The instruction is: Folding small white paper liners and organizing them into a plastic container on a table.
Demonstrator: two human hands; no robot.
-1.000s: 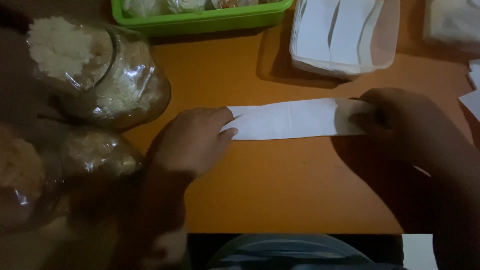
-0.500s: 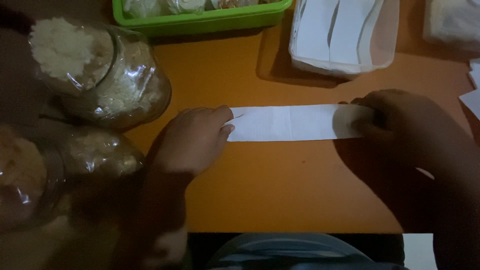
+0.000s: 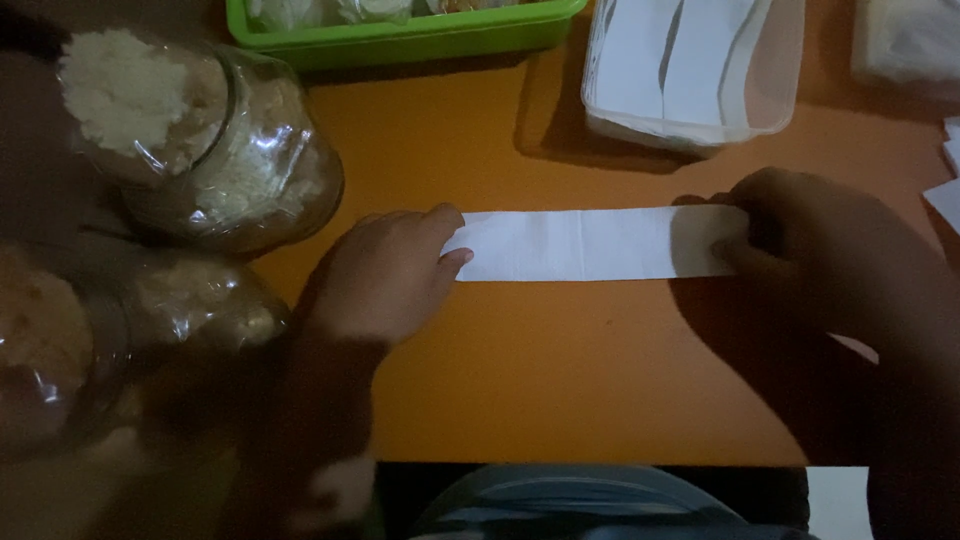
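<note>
1. White paper strip (image 3: 590, 243) flat on orange bench (image 3: 560, 380), centre, long axis 9–3 o'clock.
2. L hand (image 3: 385, 275) at strip's 9 o'clock end, fingers together, pressing it down.
3. R hand (image 3: 800, 235) at 3 o'clock end, fingers clamped on strip.
4. Clear tub (image 3: 770, 100) w/ more strips at 1 o'clock; bagged crumbs (image 3: 190, 130) at 10.

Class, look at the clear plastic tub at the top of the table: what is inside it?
The clear plastic tub holds white paper strips, stacked loosely and overlapping. Whether anything lies beneath them cannot be seen, and the tub's far end is cut off by the frame.
</note>
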